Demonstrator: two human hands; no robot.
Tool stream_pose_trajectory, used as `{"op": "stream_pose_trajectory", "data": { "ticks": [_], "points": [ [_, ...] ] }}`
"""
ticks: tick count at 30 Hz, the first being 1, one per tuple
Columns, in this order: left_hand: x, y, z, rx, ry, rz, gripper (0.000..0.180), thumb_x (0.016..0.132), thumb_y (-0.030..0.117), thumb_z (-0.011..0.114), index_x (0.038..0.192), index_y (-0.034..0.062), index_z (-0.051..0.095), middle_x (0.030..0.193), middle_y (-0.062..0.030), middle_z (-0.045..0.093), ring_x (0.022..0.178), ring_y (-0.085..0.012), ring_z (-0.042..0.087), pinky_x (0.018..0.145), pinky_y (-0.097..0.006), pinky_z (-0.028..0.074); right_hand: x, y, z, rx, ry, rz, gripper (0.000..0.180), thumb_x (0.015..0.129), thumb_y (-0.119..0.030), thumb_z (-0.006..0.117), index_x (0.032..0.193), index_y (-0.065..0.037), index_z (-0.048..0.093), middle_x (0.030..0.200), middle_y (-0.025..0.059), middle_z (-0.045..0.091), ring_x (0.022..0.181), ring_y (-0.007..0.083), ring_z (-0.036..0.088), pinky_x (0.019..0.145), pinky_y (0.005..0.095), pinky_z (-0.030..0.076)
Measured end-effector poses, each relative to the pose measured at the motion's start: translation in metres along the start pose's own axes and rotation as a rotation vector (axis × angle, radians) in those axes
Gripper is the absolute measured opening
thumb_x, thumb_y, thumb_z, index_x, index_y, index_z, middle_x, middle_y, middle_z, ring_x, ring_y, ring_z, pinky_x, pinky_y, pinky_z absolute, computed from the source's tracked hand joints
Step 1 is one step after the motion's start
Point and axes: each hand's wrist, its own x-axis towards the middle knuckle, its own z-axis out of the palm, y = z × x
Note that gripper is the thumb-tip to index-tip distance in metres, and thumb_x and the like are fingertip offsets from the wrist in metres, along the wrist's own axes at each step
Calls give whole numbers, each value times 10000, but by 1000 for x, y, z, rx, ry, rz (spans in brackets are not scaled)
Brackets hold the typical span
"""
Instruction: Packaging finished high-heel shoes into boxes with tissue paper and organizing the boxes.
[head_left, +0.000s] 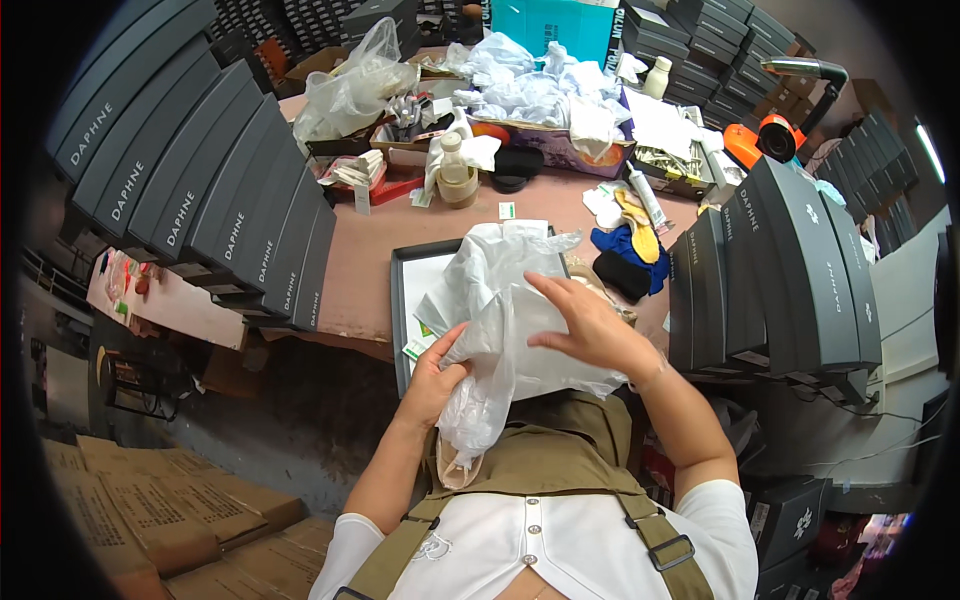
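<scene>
My left hand (436,378) pinches a translucent white plastic bag (485,345), fingers closed on its left side. From the bag's lower end, against my apron, pokes a beige shoe (457,472), mostly covered by the plastic. My right hand (583,322) is open, thumb and fingers spread, over the bag's right side. Beneath and beyond the bag lies a grey shoebox part (400,300) with white paper inside and a green-and-white card (418,345) at its left. Part of another beige item (590,275) shows behind my right hand; its kind is hidden.
Stacked dark grey shoeboxes (235,200) rise at the left, with more boxes (790,260) at the right. A purple carton (580,145) of crumpled white tissue stands at the back. Blue, black and yellow cloths (632,250) lie right of centre. Brown cartons (150,500) sit lower left.
</scene>
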Motion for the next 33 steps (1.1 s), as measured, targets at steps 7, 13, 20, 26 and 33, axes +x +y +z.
{"op": "stream_pose_trajectory", "data": {
  "ticks": [7, 13, 20, 26, 33],
  "points": [
    [9, -25, -16, -164, 234, 179, 659, 755, -145, 406, 1391, 23, 399, 1238, -124, 552, 1041, -174, 589, 882, -283, 494, 17, 23, 22, 239, -151, 200, 180, 858, -146, 617, 851, 32, 588, 641, 137, 581, 545, 228, 569, 551, 342, 449],
    [3, -53, -2, -163, 430, 69, 683, 766, -152, 371, 1421, 41, 359, 1266, -120, 529, 1065, -179, 568, 891, -264, 475, 24, -27, 95, 365, 60, 86, 148, 866, -125, 579, 892, 21, 575, 724, 174, 614, 638, 298, 612, 590, 378, 470],
    [-20, -42, -29, -660, -4, -104, 594, 911, 117, 533, 1447, 64, 282, 1332, -103, 480, 1181, -208, 500, 996, -329, 407, -27, -57, 115, 3, -203, -78, 101, 812, -134, 576, 804, -48, 526, 731, 111, 583, 715, 312, 611, 658, 421, 476],
    [2, -32, -21, 15, 11, -1, 731, 822, -25, 610, 1444, -14, 225, 1342, -112, 438, 1224, -163, 433, 1026, -317, 365, -44, -64, 77, -34, -125, -185, 412, 783, -189, 669, 1161, -79, 548, 919, 129, 592, 807, 292, 622, 745, 383, 486],
    [3, -32, -19, 89, -5, 4, 762, 836, -38, 539, 1476, -6, 128, 1467, -138, 290, 1333, -201, 323, 1093, -316, 278, -44, -54, 93, 216, -197, 169, 370, 797, -156, 659, 1150, -75, 584, 880, 163, 595, 782, 348, 608, 637, 406, 497]
  ]
}}
